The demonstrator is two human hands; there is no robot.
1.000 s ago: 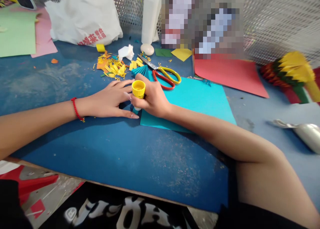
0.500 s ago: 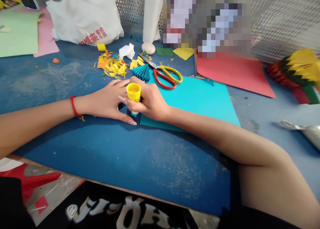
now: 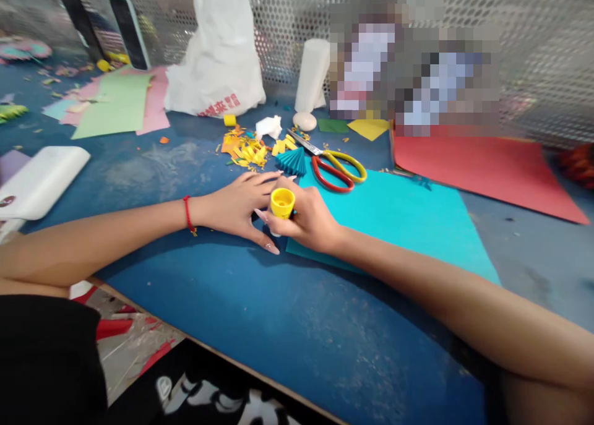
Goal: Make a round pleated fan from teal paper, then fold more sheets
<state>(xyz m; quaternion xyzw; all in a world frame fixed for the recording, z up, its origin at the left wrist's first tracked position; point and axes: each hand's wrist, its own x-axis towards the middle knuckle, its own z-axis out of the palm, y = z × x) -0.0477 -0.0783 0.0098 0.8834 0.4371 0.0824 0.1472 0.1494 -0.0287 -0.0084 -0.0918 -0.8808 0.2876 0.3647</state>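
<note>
**Glue stick (image 3: 281,212) held upside down beside the cyan sheet (image 3: 399,214)**

The camera has swung to the left, bringing a white, slab-like device (image 3: 51,180) into view well left of the sheet. The hands have stayed together by the sheet's near-left corner, and the stick has shifted only slightly there; I judge that the same close dabbing or rubbing carries on.

The right hand (image 3: 313,221) has its grip closed firmly around the stick, thumb across the front. The stick is just left of the sheet's left edge. Its long axis runs nearly upright, leaning a little: the hollow yellow end points up, the white end down towards the surface (image 3: 288,326). The lower tip is hidden.

The left hand (image 3: 236,205), farther left of the sheet, lies palm down, fingers and thumb spread; whether it pins anything underneath I cannot tell.

At the sheet's far-left corner sits a pleated teal fan (image 3: 293,162). The scissors (image 3: 318,151) lie over its far edge, blades pointing away and left.
</note>
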